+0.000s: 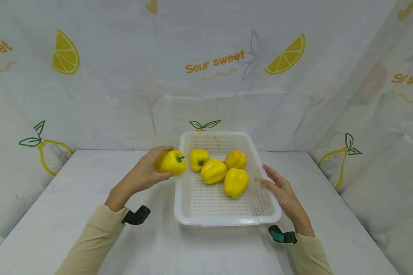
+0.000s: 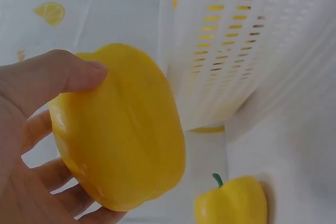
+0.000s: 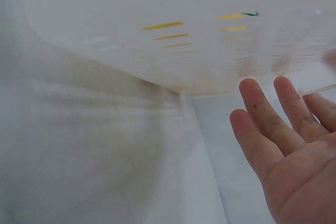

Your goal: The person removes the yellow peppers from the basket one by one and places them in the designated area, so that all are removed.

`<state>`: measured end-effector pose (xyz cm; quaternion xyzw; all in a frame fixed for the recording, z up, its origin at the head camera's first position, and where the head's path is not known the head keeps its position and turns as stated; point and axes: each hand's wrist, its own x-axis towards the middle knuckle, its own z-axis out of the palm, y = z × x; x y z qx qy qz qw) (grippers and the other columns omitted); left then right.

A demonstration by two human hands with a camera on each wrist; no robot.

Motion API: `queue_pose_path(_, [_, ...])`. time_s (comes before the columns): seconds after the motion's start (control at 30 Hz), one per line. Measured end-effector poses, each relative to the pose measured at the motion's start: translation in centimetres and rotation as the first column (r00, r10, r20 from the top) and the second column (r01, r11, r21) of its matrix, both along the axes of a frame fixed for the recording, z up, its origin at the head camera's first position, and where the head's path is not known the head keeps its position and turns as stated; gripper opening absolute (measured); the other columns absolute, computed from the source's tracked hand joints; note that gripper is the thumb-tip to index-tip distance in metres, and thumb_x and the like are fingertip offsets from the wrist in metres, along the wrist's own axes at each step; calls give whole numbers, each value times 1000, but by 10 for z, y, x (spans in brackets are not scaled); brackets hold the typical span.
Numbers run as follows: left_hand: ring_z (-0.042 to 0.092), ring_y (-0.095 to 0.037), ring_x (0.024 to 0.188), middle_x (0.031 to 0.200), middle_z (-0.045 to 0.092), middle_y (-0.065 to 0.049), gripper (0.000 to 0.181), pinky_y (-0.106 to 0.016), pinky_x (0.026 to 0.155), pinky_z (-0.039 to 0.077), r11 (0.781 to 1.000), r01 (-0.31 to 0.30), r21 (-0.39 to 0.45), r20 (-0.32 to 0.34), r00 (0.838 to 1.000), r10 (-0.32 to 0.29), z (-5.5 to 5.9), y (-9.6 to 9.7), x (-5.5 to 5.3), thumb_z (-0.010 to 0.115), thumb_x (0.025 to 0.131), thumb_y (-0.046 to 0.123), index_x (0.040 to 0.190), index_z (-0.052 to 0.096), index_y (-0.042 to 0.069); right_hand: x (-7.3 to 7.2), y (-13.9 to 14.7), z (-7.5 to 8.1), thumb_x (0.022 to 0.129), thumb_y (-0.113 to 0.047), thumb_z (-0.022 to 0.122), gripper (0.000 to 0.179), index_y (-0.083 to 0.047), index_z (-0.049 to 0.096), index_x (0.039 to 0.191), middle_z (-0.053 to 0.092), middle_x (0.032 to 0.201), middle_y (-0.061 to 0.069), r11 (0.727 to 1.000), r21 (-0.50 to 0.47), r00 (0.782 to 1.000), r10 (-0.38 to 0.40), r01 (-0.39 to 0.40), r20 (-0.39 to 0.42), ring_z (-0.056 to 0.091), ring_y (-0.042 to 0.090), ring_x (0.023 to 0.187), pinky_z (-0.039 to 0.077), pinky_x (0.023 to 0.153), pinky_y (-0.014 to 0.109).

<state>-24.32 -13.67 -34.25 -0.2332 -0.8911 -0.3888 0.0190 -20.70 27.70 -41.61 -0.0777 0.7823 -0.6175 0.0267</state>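
Note:
My left hand (image 1: 149,168) holds a yellow bell pepper (image 1: 170,162) by the left rim of a white perforated basket (image 1: 227,220), its green stem facing the basket. In the left wrist view, the thumb and fingers curl round this pepper (image 2: 121,129). Several more yellow peppers lie inside the basket, among them one (image 1: 236,182) at the right. Beside the basket's right wall is my right hand (image 1: 283,191), fingertips at the rim. The right wrist view shows its fingers (image 3: 268,114) extended and spread near the wall; whether they touch it is hard to tell.
Another yellow pepper with a green stem (image 2: 233,203) shows low in the left wrist view, apparently outside the basket. The basket stands on a white-covered table (image 1: 72,202). A lemon-printed sheet (image 1: 124,84) hangs behind and at the sides.

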Motion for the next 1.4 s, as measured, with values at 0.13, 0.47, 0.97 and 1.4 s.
queue_pose_path(0.13, [48,-36,127,149,43,-17,69,-56,104,46,1000,-12,-6,2,1000,12,-2,-6,-2,73,86,10,146,41,9,0,0,0,104,-25,50,67,-7,15,159,24,160,22,1000,8,1000,-3,3,-3,66,10,103,60,84,28])
queue_pose_path(0.47, [48,-37,126,147,45,-19,67,-57,104,45,999,-48,-26,8,999,48,-12,-19,-3,72,86,10,145,41,8,0,-1,0,104,-25,51,68,-7,16,159,21,161,22,1000,21,1000,-13,13,-1,65,9,105,59,85,27])
queue_pose_path(0.97, [48,-44,124,146,43,-28,65,-62,103,43,991,-86,-105,29,996,90,-27,-35,-10,71,86,9,143,41,1,-1,0,0,104,-26,51,67,-8,16,159,21,161,22,999,31,1000,-15,15,-5,64,9,107,59,85,27])
queue_pose_path(1.4, [47,-46,122,133,47,-31,64,-66,106,38,989,-77,-124,55,995,84,-48,-43,-18,74,82,7,139,46,-1,-1,0,-1,104,-25,51,67,-7,17,159,20,162,21,1000,23,1000,-11,11,-5,64,8,108,59,86,27])
